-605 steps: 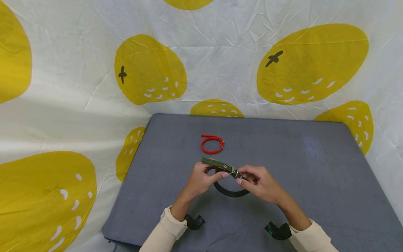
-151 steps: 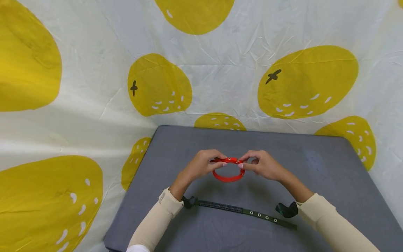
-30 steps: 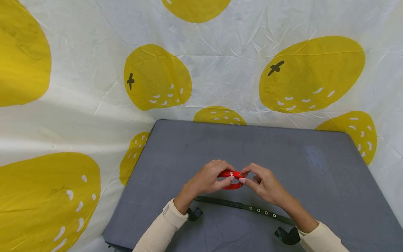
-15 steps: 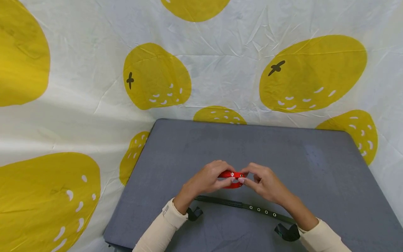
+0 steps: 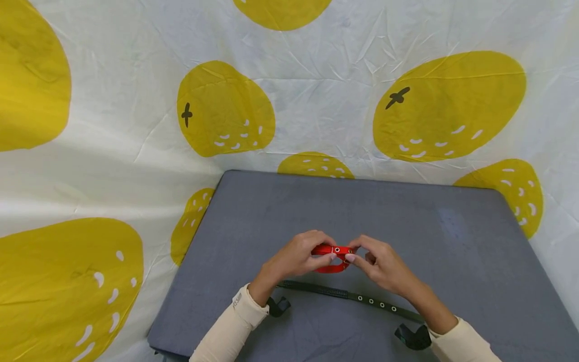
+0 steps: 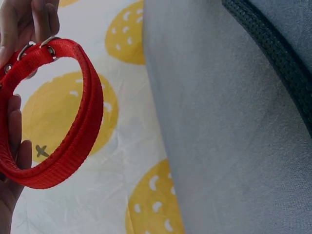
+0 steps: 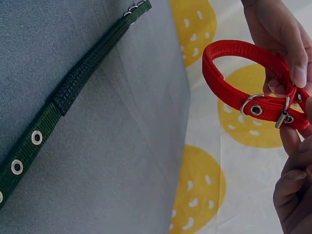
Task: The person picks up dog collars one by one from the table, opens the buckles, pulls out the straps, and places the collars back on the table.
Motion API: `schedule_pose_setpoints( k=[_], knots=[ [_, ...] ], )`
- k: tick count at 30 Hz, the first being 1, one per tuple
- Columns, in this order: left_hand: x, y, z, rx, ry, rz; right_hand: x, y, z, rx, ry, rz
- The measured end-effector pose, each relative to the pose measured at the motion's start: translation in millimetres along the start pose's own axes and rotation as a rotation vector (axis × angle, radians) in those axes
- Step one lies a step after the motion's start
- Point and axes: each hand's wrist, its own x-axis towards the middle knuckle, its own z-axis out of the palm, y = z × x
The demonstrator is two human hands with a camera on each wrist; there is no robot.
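Observation:
A red collar (image 5: 330, 269), closed in a loop, is held in the air by both hands above the middle of the table. My left hand (image 5: 298, 255) pinches the strap on its left side between thumb and fingers. On the other side, my right hand (image 5: 382, 261) pinches the strap close to the buckle. The right wrist view shows the silver buckle (image 7: 283, 115), a D-ring (image 7: 247, 103) and metal eyelets, with the strap passing through the buckle. Nearer my body, a dark green collar (image 5: 325, 290) lies stretched out flat, its row of eyelets toward the right.
The grey padded table (image 5: 384, 216) spreads beneath the hands. A white cloth with yellow printed fruit (image 5: 448, 105) hangs behind and to the left. Black wrist mounts (image 5: 413, 337) hang below each wrist, close to the green collar.
Earlier the hands held the green collar while the red one lay behind; later the green lay flat and the red was held. In the last second the eyelets in the red strap shifted slightly.

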Motion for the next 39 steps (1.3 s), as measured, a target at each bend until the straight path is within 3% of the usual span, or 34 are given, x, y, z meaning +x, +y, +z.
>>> schedule_pose_setpoints(
  k=[11,19,32,39],
  knots=[
    [2.9,5.0,-1.9,0.063,-0.117,-0.035,-2.0,3.3,1.4,-0.183,-0.028,-0.052],
    [1.4,4.2,1.7,0.015,-0.101,-0.082,-4.9,2.5,3.4,-0.246,-0.008,-0.050],
    [0.2,-3.7,3.3,-0.027,-0.062,-0.129,-6.1,4.8,2.5,-0.150,0.031,0.063],
    [2.3,-1.6,-0.2,0.056,-0.104,-0.113,-2.8,5.3,4.6,-0.278,0.029,-0.026]
  ],
)
